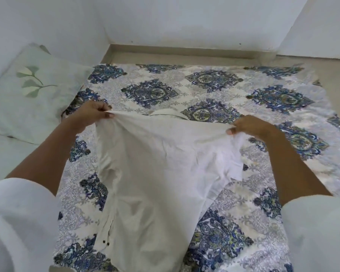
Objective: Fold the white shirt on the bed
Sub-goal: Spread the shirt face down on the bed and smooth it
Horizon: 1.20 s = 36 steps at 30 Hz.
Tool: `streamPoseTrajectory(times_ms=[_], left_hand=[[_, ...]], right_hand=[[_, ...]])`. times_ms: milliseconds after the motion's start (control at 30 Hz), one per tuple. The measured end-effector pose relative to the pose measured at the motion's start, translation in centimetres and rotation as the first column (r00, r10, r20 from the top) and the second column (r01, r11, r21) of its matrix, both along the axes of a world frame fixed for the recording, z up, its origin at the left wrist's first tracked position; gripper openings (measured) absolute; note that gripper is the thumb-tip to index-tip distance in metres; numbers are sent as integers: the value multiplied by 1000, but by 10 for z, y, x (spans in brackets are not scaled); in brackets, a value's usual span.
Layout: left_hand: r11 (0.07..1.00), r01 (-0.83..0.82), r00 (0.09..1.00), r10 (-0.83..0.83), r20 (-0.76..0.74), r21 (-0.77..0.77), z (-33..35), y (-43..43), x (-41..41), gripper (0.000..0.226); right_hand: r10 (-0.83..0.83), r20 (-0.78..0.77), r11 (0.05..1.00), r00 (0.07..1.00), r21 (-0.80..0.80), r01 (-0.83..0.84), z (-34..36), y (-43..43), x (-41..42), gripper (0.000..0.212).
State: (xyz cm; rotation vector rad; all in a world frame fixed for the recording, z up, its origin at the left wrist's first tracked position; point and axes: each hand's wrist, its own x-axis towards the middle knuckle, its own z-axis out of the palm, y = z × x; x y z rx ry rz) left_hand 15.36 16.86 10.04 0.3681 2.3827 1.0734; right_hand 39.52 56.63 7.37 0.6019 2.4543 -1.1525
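1. The bed [263, 91], under a blue-patterned cover, was the work surface. The cover ahead of the hands looked broad enough for the shirt to lie flat.
2. The shirt [155, 163] was on the bed, held up at its far edge between both hands. Its lower part rested on the cover, running back toward the person. It was creased and had no fold in it. The step in hand was judged to be spreading it out before the first fold.
3. The pillow [28, 91] lay at the bed's left side, near the left hand and apart from the shirt. The shirt was best laid to the right of it.
4. The left hand [90, 114] gripped bunched cloth at the shirt's upper left, fingers curled round it. The right hand [249, 127] pinched the upper right the same way. Even tension from both grips, followed by a level lowering, would likely remove the diagonal creases.
5. The collar [169, 112] sat between the hands at the far edge. Centring it would probably keep the later side folds symmetrical.
6. The buttons [106, 242], small and dark, showed at the lower left edge. This suggested the front panel was skewed, so that edge should be pulled straight before folding.
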Motion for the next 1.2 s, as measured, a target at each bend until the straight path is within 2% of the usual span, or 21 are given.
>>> streamPoseTrajectory(times_ms=[33,67,100,133,167,200,267,367,400,433,500,600,633,700,800,900,1000,1133,1200], left_hand=[[999,-12,998,9,58,51,-1,-2,-8,21],[993,-32,992,18,125,112,-1,-2,-18,23],[983,-52,982,18,191,176,-2,0,-29,25],[970,-82,968,22,251,231,-4,1,-41,26],[958,-106,954,23,297,266,-7,4,-53,25],[951,-118,943,18,333,285,-12,6,-63,22],[947,-123,920,-3,391,296,-29,13,-90,15],[981,-34,920,-45,389,192,-62,27,-127,15],[992,31,937,-70,342,119,-76,32,-139,13],[994,109,956,-110,273,21,-89,39,-148,11],[968,190,977,-171,124,-162,-117,53,-163,7],[941,174,981,-192,-34,-292,-163,73,-180,9],[935,161,981,-188,-57,-317,-178,79,-185,11],[943,117,986,-147,-75,-313,-208,86,-195,12],[967,-48,999,49,-3,-248,-256,89,-211,15],[951,-133,990,139,4,-280,-294,88,-218,12],[948,-152,988,144,-47,-280,-327,86,-222,22],[925,-146,987,113,-112,-351,-346,89,-215,7],[891,-156,975,68,-212,-427,-346,94,-207,20]], right_hand=[[-153,-96,973,984,-187,133,0,4,-1,26],[-317,-137,882,939,-407,238,-3,10,-6,22],[-444,-137,752,885,-595,285,-6,16,-12,25],[-516,-123,647,848,-704,291,-11,22,-20,30],[-551,-117,589,826,-756,287,-17,27,-31,35],[-561,-119,577,819,-766,284,-25,31,-42,40],[-548,-110,627,830,-710,320,-38,38,-65,50],[-576,-109,670,810,-631,391,-62,48,-95,59],[-580,-106,697,808,-578,424,-71,52,-105,55],[-575,-108,729,811,-516,449,-79,53,-115,42],[-551,-143,809,822,-333,485,-101,56,-134,11],[-431,-183,896,884,32,443,-142,61,-157,12],[-403,-170,893,899,140,427,-155,62,-165,13],[-412,-138,864,901,256,434,-183,64,-177,17],[-441,-162,819,883,329,469,-222,69,-199,18],[-441,-158,813,884,347,468,-255,67,-216,19],[-468,-120,801,875,361,478,-285,65,-228,20],[-532,-66,794,844,306,525,-307,65,-228,24],[-577,-6,799,817,203,566,-307,68,-218,35]])
